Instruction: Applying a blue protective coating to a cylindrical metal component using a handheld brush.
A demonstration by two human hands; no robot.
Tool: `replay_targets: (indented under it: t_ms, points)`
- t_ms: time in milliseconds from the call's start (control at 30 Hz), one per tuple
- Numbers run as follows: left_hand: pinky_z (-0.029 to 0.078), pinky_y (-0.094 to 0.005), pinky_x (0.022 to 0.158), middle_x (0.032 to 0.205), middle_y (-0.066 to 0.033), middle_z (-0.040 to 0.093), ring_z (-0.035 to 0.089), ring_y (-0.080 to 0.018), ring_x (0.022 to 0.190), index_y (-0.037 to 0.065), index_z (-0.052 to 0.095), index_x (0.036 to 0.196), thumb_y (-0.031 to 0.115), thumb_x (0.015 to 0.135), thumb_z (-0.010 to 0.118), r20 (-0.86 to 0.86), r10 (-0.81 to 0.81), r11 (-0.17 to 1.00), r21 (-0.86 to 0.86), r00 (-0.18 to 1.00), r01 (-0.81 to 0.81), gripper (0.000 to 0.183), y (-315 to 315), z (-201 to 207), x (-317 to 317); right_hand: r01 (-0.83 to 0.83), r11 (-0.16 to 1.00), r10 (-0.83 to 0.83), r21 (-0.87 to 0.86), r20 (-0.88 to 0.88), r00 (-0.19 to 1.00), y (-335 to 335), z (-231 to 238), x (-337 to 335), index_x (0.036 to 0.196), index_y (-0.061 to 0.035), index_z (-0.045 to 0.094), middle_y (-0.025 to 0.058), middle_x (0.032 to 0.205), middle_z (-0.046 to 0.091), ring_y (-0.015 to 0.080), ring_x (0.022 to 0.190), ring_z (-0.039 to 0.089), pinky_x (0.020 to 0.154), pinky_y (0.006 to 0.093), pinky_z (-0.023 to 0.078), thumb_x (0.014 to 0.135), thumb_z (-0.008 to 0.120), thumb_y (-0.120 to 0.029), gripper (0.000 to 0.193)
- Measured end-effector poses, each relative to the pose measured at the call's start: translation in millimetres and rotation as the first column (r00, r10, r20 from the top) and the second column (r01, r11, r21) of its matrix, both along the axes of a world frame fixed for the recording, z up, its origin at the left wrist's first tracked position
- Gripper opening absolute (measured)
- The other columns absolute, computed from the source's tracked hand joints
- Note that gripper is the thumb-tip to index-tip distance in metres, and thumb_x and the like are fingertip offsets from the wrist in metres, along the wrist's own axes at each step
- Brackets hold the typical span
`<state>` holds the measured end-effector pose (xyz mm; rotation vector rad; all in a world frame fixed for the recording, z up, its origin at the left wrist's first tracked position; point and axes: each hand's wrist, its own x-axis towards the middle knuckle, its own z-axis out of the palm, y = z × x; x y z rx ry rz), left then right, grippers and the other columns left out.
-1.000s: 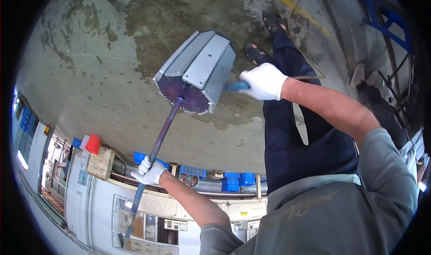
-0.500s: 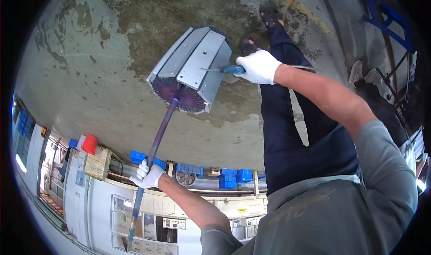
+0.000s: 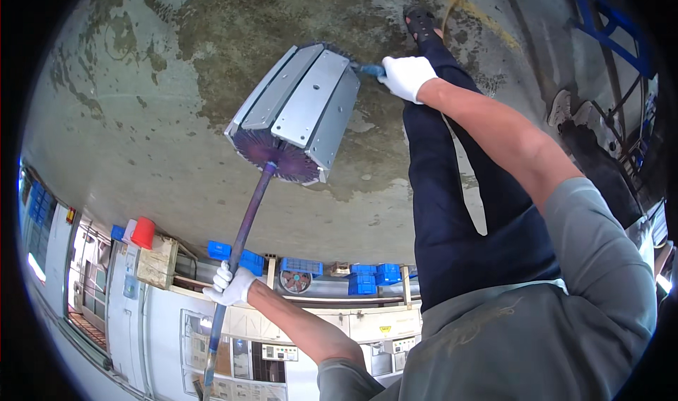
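My left hand (image 3: 233, 284), in a white glove, grips a long metal rod (image 3: 253, 214) with purple-blue discolouring. The rod's upper end carries a drum-like ring of flat grey metal plates (image 3: 311, 97) with small holes. Inside the ring, a purple bristly-looking core (image 3: 282, 157) shows around the rod. My right hand (image 3: 407, 78), also in a white glove, is closed around a blue air blow gun (image 3: 371, 70). The gun points at the upper right end of the plates, and its nozzle tip is hard to make out there.
Wet patches mark the concrete floor (image 3: 169, 111). A red bucket (image 3: 143, 232), several blue crates (image 3: 361, 283) and a round fan (image 3: 295, 281) stand along the machinery. At the right are another person's shoes (image 3: 561, 108) and a blue metal frame (image 3: 614, 30).
My right hand has moved up and slightly left with the blow gun, from the plates' right side toward their far end. The plates have shifted slightly left; my left hand keeps its grip.
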<state>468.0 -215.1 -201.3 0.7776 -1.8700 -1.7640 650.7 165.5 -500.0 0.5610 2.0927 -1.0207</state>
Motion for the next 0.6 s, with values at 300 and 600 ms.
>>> replay_targets:
  t_ms: [300, 600]
  points:
    - [0.031, -0.0307, 0.047, 0.044, 0.0057, 0.019, 0.025, -0.0113, 0.039, 0.022, 0.016, 0.055, 0.026, 0.091, 0.053, -0.008, -0.026, 0.998, 0.056, 1.0, 0.026, 0.051, -2.0, -2.9, 2.5, 0.056, 0.994, -0.052, -0.096, 0.037, 0.998, 8.3, -5.2, -19.2, 0.099, -0.0042, 0.061, 0.0195, 0.089, 0.069, 0.0367, 0.086, 0.067, 0.073, 0.0469, 0.052, 0.094, 0.052, -0.034, 0.031]
    - [0.032, -0.0316, 0.049, 0.046, 0.0053, 0.017, 0.024, -0.0123, 0.039, 0.022, 0.016, 0.055, 0.027, 0.091, 0.053, -0.028, 0.012, 0.999, -0.033, 1.0, -0.013, 0.052, 12.7, -3.7, 7.3, -0.212, 0.931, 0.121, -0.298, -0.296, 0.948, -3.8, 97.6, -29.7, 0.094, -0.0066, 0.061, 0.0198, 0.08, 0.067, 0.0372, 0.077, 0.067, 0.07, 0.0453, 0.052, 0.089, 0.058, -0.041, 0.035]
